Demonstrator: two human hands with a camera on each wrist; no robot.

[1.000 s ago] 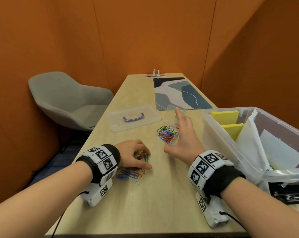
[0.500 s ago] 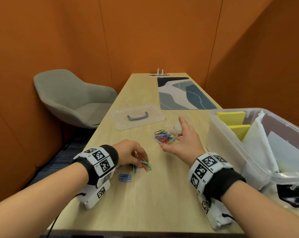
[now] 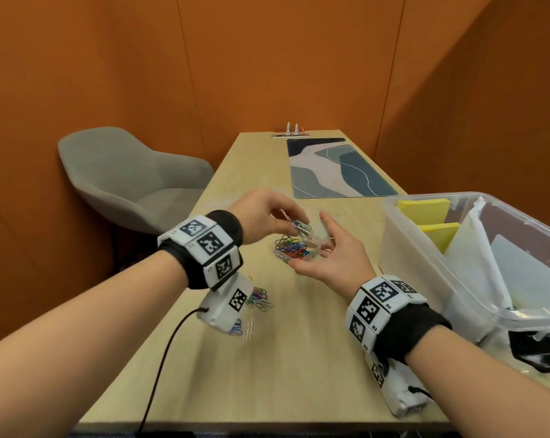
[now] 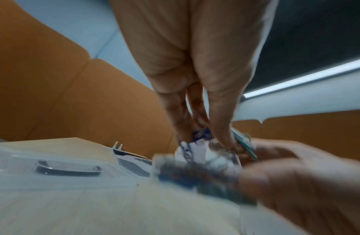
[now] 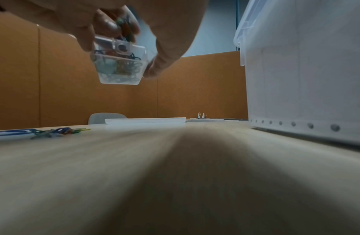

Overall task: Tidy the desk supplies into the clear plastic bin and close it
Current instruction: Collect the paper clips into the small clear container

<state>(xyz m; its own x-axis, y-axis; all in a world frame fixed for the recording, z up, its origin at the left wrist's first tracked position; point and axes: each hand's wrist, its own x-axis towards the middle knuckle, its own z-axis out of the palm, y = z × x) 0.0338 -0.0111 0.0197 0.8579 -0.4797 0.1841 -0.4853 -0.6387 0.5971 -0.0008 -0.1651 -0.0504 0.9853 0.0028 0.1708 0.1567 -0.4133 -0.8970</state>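
Observation:
My left hand (image 3: 294,227) pinches a few coloured paper clips (image 3: 302,228) just above a small clear box (image 3: 299,249) partly filled with more clips. My right hand (image 3: 322,248) grips that box from the right and holds it off the desk, as the right wrist view shows the small box (image 5: 120,63) in the air. The left wrist view is blurred, but the pinched clips (image 4: 243,143) show at my fingertips (image 4: 225,136). Loose clips (image 3: 259,300) lie on the desk below my left wrist. The clear plastic bin (image 3: 403,248) stands open at the right.
The bin holds yellow note pads (image 3: 425,210) and white sheets (image 3: 475,248). Its lid (image 4: 64,168) with a dark handle lies flat on the desk beyond my hands. A patterned desk mat (image 3: 336,169) lies further back, and a grey chair (image 3: 125,178) stands left of the desk.
My left hand has risen from the desk with a pinch of clips and moved forward and right to just above the small box. My right hand has kept hold of the box.

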